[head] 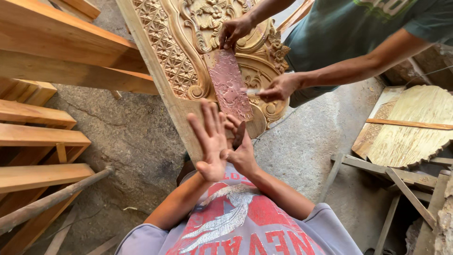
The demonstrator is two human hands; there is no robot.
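Note:
My left hand point(210, 141) is raised in front of me, palm open and fingers spread, holding nothing. My right hand point(241, 150) presses against its palm side with loosely bent fingers, and I see nothing in it. Just beyond both hands lies a carved wooden panel point(177, 52) with floral and lattice relief. A reddish abrasive sheet point(230, 85) lies on the panel. A co-worker in a green shirt holds the sheet's top with one hand point(233, 29). The co-worker's other hand point(278, 87) grips a small pale object at the sheet's right edge.
Wooden beams and slats point(37, 137) are stacked at the left, with a wooden pole point(56, 196) leaning in front. A scalloped plywood piece point(415, 127) and loose battens point(401, 177) lie at the right. The floor point(137, 137) is rough concrete.

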